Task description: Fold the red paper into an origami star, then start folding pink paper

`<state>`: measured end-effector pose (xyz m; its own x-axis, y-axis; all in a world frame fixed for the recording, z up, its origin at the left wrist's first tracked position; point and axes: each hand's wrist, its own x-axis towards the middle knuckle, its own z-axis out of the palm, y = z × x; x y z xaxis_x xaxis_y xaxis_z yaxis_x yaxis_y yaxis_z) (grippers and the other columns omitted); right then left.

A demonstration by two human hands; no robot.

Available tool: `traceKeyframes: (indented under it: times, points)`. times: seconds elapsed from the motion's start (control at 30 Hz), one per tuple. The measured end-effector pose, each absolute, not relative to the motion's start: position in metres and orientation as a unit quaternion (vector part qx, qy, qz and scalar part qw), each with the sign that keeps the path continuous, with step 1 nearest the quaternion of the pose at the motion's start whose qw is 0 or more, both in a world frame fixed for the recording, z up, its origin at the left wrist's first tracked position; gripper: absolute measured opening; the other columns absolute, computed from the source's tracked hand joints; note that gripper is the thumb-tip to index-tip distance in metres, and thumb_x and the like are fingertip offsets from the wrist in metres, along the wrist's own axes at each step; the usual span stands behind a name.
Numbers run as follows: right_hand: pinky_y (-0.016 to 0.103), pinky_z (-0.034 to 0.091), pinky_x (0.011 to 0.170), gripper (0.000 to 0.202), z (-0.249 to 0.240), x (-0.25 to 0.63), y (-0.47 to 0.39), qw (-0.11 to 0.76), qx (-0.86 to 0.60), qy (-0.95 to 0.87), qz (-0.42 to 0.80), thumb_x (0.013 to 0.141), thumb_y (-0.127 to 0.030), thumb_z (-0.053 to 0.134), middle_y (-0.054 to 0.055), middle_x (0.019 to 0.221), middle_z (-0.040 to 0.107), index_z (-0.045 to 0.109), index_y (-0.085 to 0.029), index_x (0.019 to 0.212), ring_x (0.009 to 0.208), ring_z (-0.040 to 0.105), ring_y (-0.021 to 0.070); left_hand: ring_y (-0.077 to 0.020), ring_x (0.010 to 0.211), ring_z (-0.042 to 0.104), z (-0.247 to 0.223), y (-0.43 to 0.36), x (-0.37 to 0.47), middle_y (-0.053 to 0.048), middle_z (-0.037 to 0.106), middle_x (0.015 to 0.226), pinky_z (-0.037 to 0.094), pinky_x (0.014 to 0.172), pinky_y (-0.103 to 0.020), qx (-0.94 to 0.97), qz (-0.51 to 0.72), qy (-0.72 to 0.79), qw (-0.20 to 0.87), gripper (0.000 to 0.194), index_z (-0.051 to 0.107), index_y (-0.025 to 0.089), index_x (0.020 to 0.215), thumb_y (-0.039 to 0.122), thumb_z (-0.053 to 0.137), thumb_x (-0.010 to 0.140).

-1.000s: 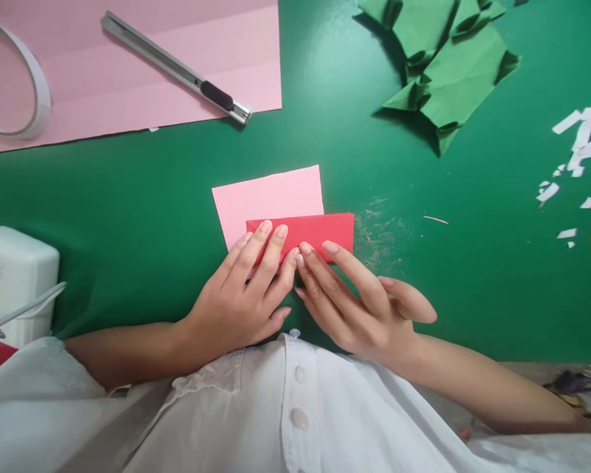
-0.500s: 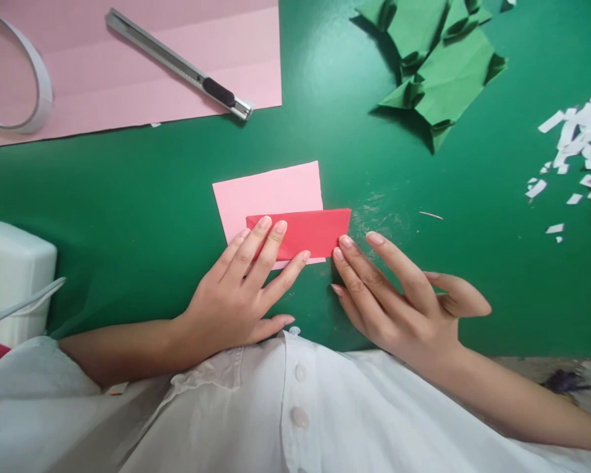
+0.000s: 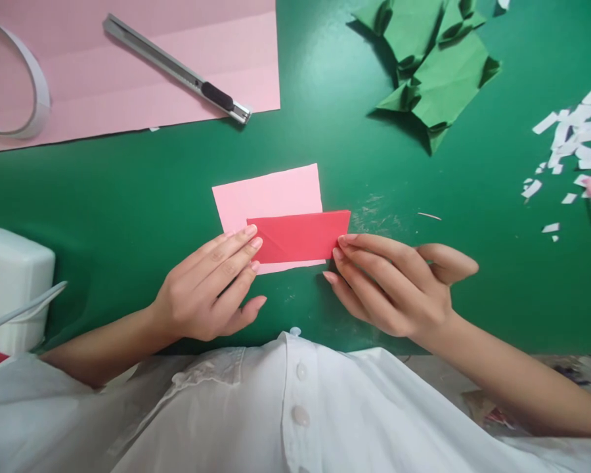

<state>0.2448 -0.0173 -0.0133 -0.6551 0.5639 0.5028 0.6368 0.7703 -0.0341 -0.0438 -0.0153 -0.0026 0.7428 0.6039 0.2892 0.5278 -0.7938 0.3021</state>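
A folded strip of red paper (image 3: pixel 300 238) lies over the lower part of a pink paper sheet (image 3: pixel 270 190), jutting past its right edge. My left hand (image 3: pixel 207 282) rests its fingertips on the red paper's left end, fingers stretched out and thumb apart. At the other end, my right hand (image 3: pixel 394 282) touches the lower right corner with the tips of its fingers, which are extended; its thumb sticks out to the right. Neither hand wraps around the paper.
A utility knife (image 3: pixel 177 69) lies on a large pink sheet (image 3: pixel 79 46) beside a white ring (image 3: pixel 42 105). Folded green paper pieces (image 3: pixel 448 79) sit at the back right, near white paper scraps (image 3: pixel 578 138). A white box-shaped device (image 3: pixel 14 276) stands at the left.
My left hand has slid left along the red paper to its end, uncovering its middle. The fingers of my right hand have drawn closer together at the right corner.
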Motion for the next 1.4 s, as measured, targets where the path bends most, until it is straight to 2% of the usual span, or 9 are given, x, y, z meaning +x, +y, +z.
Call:
traceKeyframes:
  times: [0.2, 0.33, 0.47, 0.67, 0.77, 0.9, 1.03, 1.17, 1.4]
  points:
    - [0.036, 0.033, 0.068, 0.039, -0.014, 0.237, 0.01, 0.269, -0.325, -0.906, -0.042, 0.09, -0.036, 0.076, -0.003, 0.071, 0.068, 0.051, -0.02, 0.064, 0.08, 0.07, 0.015, -0.0326, 0.115, 0.075, 0.001, -0.011, -0.045, -0.019, 0.078, 0.106, 0.067, 0.098, -0.043, 0.939, 0.197, 0.272, 0.07, 0.021, 0.071, 0.003, 0.098, 0.021, 0.064, 0.088]
    - [0.04, 0.038, 0.077, 0.04, -0.014, 0.233, 0.019, 0.236, -0.378, -0.895, -0.015, 0.092, -0.06, 0.067, 0.009, 0.099, 0.074, 0.064, -0.02, 0.092, 0.089, 0.069, 0.0217, -0.03, 0.112, 0.076, 0.002, -0.008, -0.044, -0.015, 0.078, 0.105, 0.069, 0.095, -0.042, 0.935, 0.197, 0.285, 0.079, 0.016, 0.071, 0.007, 0.096, 0.018, 0.063, 0.089]
    - [0.039, 0.041, 0.078, 0.06, -0.015, 0.235, 0.018, 0.219, -0.389, -0.895, -0.023, 0.092, -0.069, 0.059, 0.011, 0.097, 0.072, 0.066, -0.013, 0.113, 0.089, 0.066, 0.0223, -0.0232, 0.112, 0.075, 0.002, -0.003, -0.045, -0.007, 0.078, 0.109, 0.068, 0.095, -0.036, 0.928, 0.196, 0.298, 0.107, 0.01, 0.068, 0.014, 0.098, 0.014, 0.069, 0.088]
    - [0.039, 0.044, 0.08, 0.051, -0.017, 0.234, 0.013, 0.243, -0.397, -0.885, 0.024, 0.091, -0.059, 0.069, 0.007, 0.095, 0.07, 0.065, -0.016, 0.118, 0.089, 0.064, 0.0214, -0.021, 0.115, 0.07, -0.003, 0.002, -0.046, -0.007, 0.07, 0.122, 0.063, 0.098, -0.039, 0.89, 0.23, 0.38, 0.104, 0.037, 0.06, 0.021, 0.122, 0.02, 0.075, 0.088]
    - [0.035, 0.046, 0.071, 0.031, -0.016, 0.232, 0.014, 0.298, -0.346, -0.888, 0.059, 0.091, -0.034, 0.076, 0.004, 0.084, 0.069, 0.063, -0.013, 0.111, 0.077, 0.062, 0.0164, -0.0199, 0.109, 0.071, -0.006, 0.002, -0.046, -0.007, 0.071, 0.116, 0.063, 0.094, -0.036, 0.883, 0.255, 0.382, 0.099, 0.044, 0.056, 0.021, 0.127, 0.022, 0.077, 0.088]
    - [0.03, 0.052, 0.066, 0.006, -0.012, 0.229, 0.014, 0.329, -0.23, -0.91, 0.104, 0.094, -0.011, 0.062, 0.002, 0.076, 0.071, 0.063, -0.017, 0.092, 0.075, 0.066, 0.015, -0.015, 0.1, 0.07, -0.005, 0.0, -0.046, -0.003, 0.076, 0.109, 0.06, 0.089, -0.028, 0.899, 0.272, 0.333, 0.083, 0.034, 0.061, 0.02, 0.123, 0.015, 0.07, 0.09]
    - [0.031, 0.058, 0.071, 0.016, -0.009, 0.231, 0.014, 0.315, -0.177, -0.924, 0.124, 0.096, -0.01, 0.057, 0.005, 0.088, 0.078, 0.064, -0.018, 0.084, 0.084, 0.073, 0.0179, -0.0142, 0.094, 0.069, 0.005, 0.001, -0.049, 0.002, 0.079, 0.1, 0.054, 0.078, -0.028, 0.925, 0.246, 0.282, 0.072, 0.02, 0.07, 0.023, 0.108, 0.014, 0.058, 0.095]
    - [0.035, 0.062, 0.087, 0.013, -0.009, 0.236, 0.019, 0.284, -0.178, -0.933, 0.129, 0.099, -0.011, 0.057, 0.005, 0.112, 0.08, 0.069, -0.017, 0.095, 0.108, 0.075, 0.0211, -0.0162, 0.092, 0.071, 0.017, 0.006, -0.054, 0.005, 0.08, 0.097, 0.053, 0.076, -0.032, 0.94, 0.195, 0.262, 0.095, 0.014, 0.073, 0.024, 0.098, 0.016, 0.063, 0.093]
    - [0.032, 0.062, 0.094, 0.018, -0.007, 0.242, 0.027, 0.304, -0.173, -0.934, 0.072, 0.097, -0.006, 0.056, 0.005, 0.114, 0.079, 0.069, -0.017, 0.09, 0.119, 0.072, 0.0206, -0.0188, 0.112, 0.074, 0.01, 0.011, -0.055, -0.006, 0.079, 0.114, 0.061, 0.097, -0.032, 0.934, 0.19, 0.261, 0.154, 0.021, 0.068, 0.015, 0.108, 0.01, 0.051, 0.098]
